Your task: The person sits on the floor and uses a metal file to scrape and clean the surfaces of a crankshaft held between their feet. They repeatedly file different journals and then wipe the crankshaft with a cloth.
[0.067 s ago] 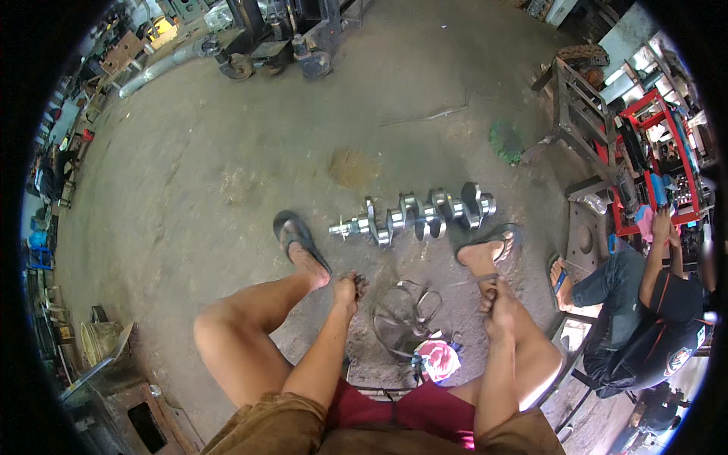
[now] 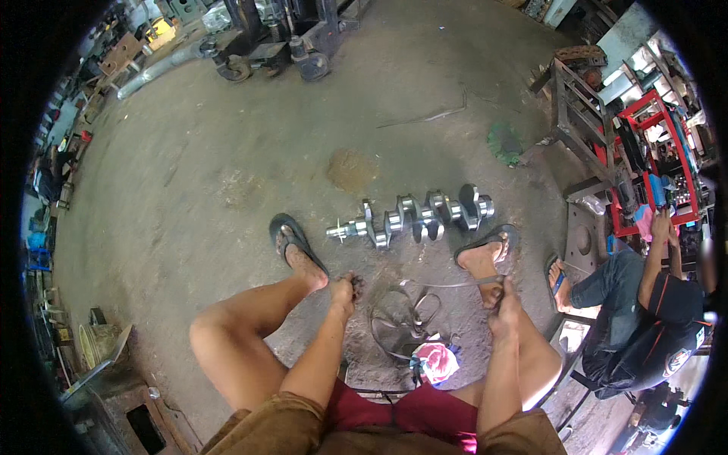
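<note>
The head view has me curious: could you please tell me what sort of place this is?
It looks like a mechanical or engine-repair workshop: a shiny crankshaft lies on the stained floor, dark wheeled metal equipment stands beyond, and a red metal rack stands at right.

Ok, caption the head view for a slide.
A shiny crankshaft lies on the workshop floor while the camera wearer's right fingers grip a flat grey strap.

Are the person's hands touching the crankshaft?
No, the crankshaft lies on the floor, visibly apart from both the left hand and the right hand.
</note>
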Action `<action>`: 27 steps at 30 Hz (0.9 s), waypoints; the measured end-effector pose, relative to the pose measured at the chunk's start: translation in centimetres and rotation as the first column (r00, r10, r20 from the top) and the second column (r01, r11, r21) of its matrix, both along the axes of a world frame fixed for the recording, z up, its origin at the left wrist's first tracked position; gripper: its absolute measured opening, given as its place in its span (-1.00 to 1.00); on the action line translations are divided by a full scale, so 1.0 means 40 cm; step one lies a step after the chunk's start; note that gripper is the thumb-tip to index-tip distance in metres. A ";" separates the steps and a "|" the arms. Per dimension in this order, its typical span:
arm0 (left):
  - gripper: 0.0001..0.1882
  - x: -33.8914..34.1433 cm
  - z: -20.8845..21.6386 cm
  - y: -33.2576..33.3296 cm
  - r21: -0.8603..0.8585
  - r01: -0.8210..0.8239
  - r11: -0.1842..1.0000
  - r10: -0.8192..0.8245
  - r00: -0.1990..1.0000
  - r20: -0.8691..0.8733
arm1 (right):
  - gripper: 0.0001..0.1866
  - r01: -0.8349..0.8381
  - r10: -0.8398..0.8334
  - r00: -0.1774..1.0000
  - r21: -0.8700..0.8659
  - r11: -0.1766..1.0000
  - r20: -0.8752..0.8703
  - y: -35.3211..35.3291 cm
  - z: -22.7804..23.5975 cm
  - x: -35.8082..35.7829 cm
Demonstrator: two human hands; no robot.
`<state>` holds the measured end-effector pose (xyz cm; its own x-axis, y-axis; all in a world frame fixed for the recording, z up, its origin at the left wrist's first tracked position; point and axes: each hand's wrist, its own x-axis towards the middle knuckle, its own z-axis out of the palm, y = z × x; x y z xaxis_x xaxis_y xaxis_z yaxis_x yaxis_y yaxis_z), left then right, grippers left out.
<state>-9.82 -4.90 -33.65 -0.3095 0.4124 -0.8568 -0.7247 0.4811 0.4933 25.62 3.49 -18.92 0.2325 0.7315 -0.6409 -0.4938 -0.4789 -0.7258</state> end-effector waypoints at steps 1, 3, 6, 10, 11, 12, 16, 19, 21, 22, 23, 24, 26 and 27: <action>-0.78 -0.028 -0.034 0.014 0.039 0.118 0.992 -0.116 0.993 -0.036 | -0.69 0.067 -0.068 0.998 -0.037 0.997 -0.010 0.027 -0.021 0.037; -0.73 -0.088 -0.088 0.051 0.106 0.060 0.993 -0.064 0.997 0.033 | -0.68 0.180 -0.177 0.983 0.042 0.983 -0.050 0.116 -0.075 0.102; -0.67 -0.159 -0.139 0.136 0.018 -0.145 0.989 0.144 0.989 0.031 | -0.68 0.297 -0.294 0.952 0.029 0.954 -0.086 0.276 -0.191 0.171; -0.58 -0.236 -0.167 0.248 0.082 -0.281 0.956 0.274 0.958 0.081 | -0.69 0.202 -0.202 0.969 0.018 0.979 0.139 0.517 -0.383 0.203; -0.62 -0.239 -0.173 0.267 0.132 -0.321 0.938 0.305 0.944 0.126 | -0.70 0.136 -0.131 0.967 -0.006 0.991 0.220 0.567 -0.421 0.208; -0.63 -0.241 -0.180 0.283 0.093 -0.394 0.914 0.370 0.907 0.201 | -0.71 0.052 -0.043 0.959 -0.026 0.998 0.279 0.613 -0.455 0.208; -0.68 -0.223 -0.209 0.321 0.149 -0.491 0.858 0.466 0.867 0.177 | -0.74 -0.121 0.171 0.895 -0.145 0.982 0.411 0.746 -0.546 0.156; -0.68 -0.212 -0.225 0.329 0.322 -0.575 0.752 0.496 0.815 0.299 | -0.75 -0.303 0.318 0.940 -0.123 0.945 0.124 0.777 -0.563 0.114; -0.68 -0.211 -0.231 0.330 0.320 -0.636 0.702 0.560 0.771 0.302 | -0.72 -0.289 0.301 0.950 -0.128 0.949 0.082 0.781 -0.563 0.099; -0.68 -0.211 -0.234 0.331 0.344 -0.654 0.674 0.560 0.756 0.339 | -0.71 -0.250 0.264 0.962 -0.156 0.956 0.076 0.780 -0.561 0.098; -0.69 -0.217 -0.237 0.333 0.241 -0.721 0.650 0.618 0.685 0.386 | -0.70 -0.220 0.237 0.968 -0.171 0.960 0.086 0.776 -0.564 0.096; -0.69 -0.219 -0.240 0.332 0.283 -0.687 0.669 0.574 0.720 0.391 | -0.72 -0.267 0.280 0.957 -0.140 0.953 0.080 0.765 -0.563 0.100; -0.67 -0.232 -0.246 0.330 0.213 -0.672 0.709 0.560 0.721 0.409 | -0.73 -0.250 0.262 0.961 -0.123 0.960 0.093 0.734 -0.566 0.107; -0.63 -0.238 -0.250 0.325 0.219 -0.653 0.725 0.515 0.725 0.457 | -0.73 -0.181 0.197 0.978 -0.198 0.963 0.066 0.720 -0.567 0.111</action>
<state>-19.34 8.12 -43.63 -0.3066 0.5315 -0.7896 -0.9474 -0.2506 0.1991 30.05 32.31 -41.60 0.1607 0.6343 -0.7562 -0.3218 -0.6906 -0.6476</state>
